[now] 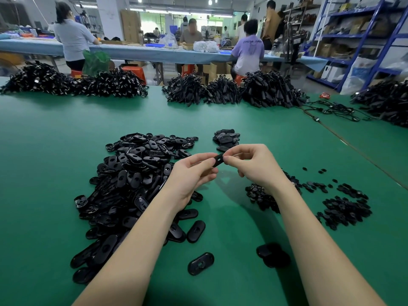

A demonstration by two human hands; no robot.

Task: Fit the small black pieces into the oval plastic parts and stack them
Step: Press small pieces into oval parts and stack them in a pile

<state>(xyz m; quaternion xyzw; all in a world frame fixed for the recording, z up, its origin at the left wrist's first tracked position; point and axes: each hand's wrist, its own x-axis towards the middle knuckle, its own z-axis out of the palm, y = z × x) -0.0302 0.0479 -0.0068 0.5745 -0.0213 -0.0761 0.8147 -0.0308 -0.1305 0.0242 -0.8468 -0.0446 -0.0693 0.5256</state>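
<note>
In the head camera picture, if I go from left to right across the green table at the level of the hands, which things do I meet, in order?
Large heap of black oval plastic parts → left hand → single black oval part pinched between both hands → right hand → scattered small black round pieces.

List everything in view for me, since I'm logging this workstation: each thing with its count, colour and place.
oval plastic part: one, black, held between both hands
pile of oval parts: one, black, left on the table
small stack of ovals: one, black, beyond the hands
loose oval: one, black, near edge
small black pieces: heaps plus strays, right
bundled cables: several heaps, black, far edge
table: one, green
people: several, at the long blue table behind
shelving: blue, far right
left hand: pinches the oval's left end
right hand: pinches its right end
</note>
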